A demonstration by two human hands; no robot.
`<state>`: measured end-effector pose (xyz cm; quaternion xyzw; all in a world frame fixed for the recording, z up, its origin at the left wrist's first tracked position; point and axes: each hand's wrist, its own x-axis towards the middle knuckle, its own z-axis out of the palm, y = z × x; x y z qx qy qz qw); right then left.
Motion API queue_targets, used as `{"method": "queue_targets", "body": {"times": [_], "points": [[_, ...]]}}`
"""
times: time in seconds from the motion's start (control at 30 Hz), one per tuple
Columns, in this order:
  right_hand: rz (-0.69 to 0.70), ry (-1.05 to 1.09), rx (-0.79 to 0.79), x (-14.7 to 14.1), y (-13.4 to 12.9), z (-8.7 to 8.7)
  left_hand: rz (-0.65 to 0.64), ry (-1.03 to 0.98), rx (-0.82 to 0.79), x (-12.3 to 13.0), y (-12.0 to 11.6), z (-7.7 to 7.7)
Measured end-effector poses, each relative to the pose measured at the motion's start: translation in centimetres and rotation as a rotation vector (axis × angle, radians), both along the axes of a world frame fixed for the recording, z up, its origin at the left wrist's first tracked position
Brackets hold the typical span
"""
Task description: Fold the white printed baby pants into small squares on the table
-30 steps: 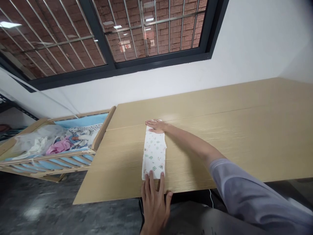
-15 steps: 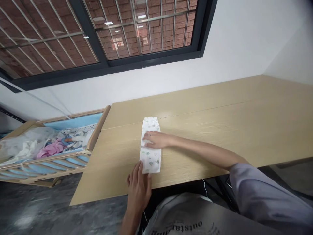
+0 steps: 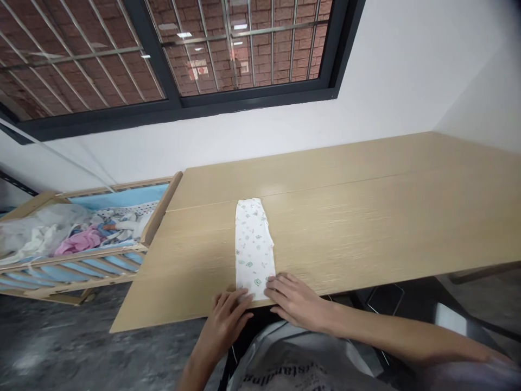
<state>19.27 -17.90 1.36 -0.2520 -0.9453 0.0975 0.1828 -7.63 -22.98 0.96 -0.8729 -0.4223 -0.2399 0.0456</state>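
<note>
A white baby garment, probably small trousers (image 3: 253,244), lies folded into a long narrow strip on the wooden table, its near end at the front edge. Small green and grey figures are printed on it. My left hand (image 3: 226,317) has its bent fingers on the near left corner, the thumb low by the table edge. At the near right corner my right hand (image 3: 297,304) grips the fabric, fingertips on top and thumb below. Parts of the near corners are hidden under the fingers.
The light wooden table (image 3: 366,217) runs far to the right along a white wall. To the left stands a wooden cot (image 3: 160,217) with blue lining, holding a pink cloth (image 3: 79,240), other clothes and a clear plastic bag. A barred window (image 3: 244,54) is above.
My right hand has come off the middle of the garment to its near right corner. The garment has shifted toward me, and its right edge has spread out slightly.
</note>
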Motion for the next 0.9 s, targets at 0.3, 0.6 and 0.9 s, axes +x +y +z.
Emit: {"method": "queue_targets", "body": {"times": [0.3, 0.6, 0.9], "points": [[-0.084, 0.078, -0.126, 1.6, -0.5, 3.9, -0.117, -0.154, -0.048, 1.2, -0.3, 1.4], [-0.141, 0.186, -0.079, 1.8, 7.7, 11.3, 0.007, -0.373, 0.161, 2.4, 8.3, 8.0], [-0.241, 0.259, -0.110, -2.1, 22.9, 8.3, 0.258, -0.384, -0.156, 2.1, 22.0, 9.8]]}}
